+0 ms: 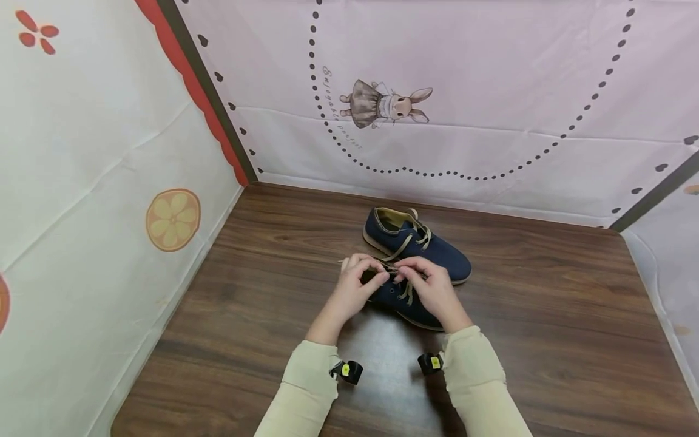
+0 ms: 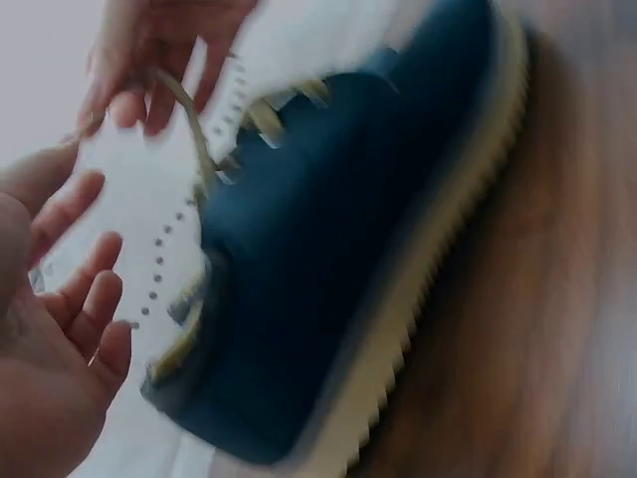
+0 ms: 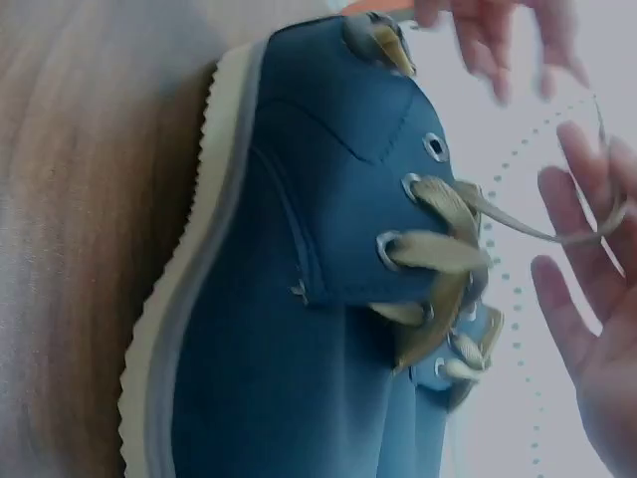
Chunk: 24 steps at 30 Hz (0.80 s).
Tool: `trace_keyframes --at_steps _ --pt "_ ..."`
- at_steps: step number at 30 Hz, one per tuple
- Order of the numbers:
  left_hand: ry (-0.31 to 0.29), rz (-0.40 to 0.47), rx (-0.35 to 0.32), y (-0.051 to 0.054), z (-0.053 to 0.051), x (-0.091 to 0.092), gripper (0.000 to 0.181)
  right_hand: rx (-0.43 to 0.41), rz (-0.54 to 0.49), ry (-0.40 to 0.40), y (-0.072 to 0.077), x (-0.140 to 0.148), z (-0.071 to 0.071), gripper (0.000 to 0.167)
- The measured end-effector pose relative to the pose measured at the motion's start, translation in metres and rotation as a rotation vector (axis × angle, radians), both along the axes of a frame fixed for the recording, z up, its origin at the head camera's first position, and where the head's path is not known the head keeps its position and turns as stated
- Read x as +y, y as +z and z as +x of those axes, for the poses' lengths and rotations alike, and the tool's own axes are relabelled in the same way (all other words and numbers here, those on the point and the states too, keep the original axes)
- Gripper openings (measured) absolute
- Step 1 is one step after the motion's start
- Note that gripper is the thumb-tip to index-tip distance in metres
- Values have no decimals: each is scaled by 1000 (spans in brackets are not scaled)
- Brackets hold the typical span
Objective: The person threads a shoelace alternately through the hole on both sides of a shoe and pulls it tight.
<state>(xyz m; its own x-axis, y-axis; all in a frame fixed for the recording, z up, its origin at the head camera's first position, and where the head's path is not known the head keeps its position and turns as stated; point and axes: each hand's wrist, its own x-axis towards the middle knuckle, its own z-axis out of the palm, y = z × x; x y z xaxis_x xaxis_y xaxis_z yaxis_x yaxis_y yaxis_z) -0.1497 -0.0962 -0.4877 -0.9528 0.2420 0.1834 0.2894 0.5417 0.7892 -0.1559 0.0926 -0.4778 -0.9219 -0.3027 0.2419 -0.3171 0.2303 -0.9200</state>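
Note:
A navy shoe (image 1: 417, 311) with a pale sole sits on the table under both hands, its tan shoelace (image 3: 518, 229) partly threaded through metal eyelets. The eyelet (image 3: 435, 147) nearest the ankle opening has no lace in it. Above the shoe my left hand (image 1: 355, 285) pinches the lace between thumb and forefinger, the other fingers loosely bent. Close by on the right, my right hand (image 1: 434, 290) pinches the same lace, which rises from the shoe to its fingers. The fingertips nearly meet in the head view, partly hiding the lace. Both wrist views are blurred.
Just behind stands a matching navy shoe (image 1: 445, 255), its tan laces (image 1: 420, 233) hanging loose. The brown wooden table (image 1: 546, 315) meets a printed cloth wall (image 1: 491, 91) at the back and another cloth wall (image 1: 71, 152) on the left.

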Motion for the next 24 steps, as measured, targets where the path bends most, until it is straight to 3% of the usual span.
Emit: trace_keyframes --at_steps 2,4,6,9,12,19,24 --pt "-17 -183 -11 -3 2 0 21 -10 95 -40 1 4 -1 16" --pt "-56 -330 -7 -5 4 -1 26 7 256 -57 1 7 -1 14" --pt "-89 -377 4 -8 5 -2 24 71 440 -51 3 7 -1 11" --pt "-94 -288 20 -14 7 -3 15 184 621 -27 2 6 0 6" --pt "-80 -188 47 -20 8 -4 11 264 695 10 1 3 0 7" --pt "-13 -59 121 -30 10 -3 16 305 675 92 -3 3 -3 10" --pt "2 -59 223 -35 13 0 12 220 635 166 -5 4 -6 13"
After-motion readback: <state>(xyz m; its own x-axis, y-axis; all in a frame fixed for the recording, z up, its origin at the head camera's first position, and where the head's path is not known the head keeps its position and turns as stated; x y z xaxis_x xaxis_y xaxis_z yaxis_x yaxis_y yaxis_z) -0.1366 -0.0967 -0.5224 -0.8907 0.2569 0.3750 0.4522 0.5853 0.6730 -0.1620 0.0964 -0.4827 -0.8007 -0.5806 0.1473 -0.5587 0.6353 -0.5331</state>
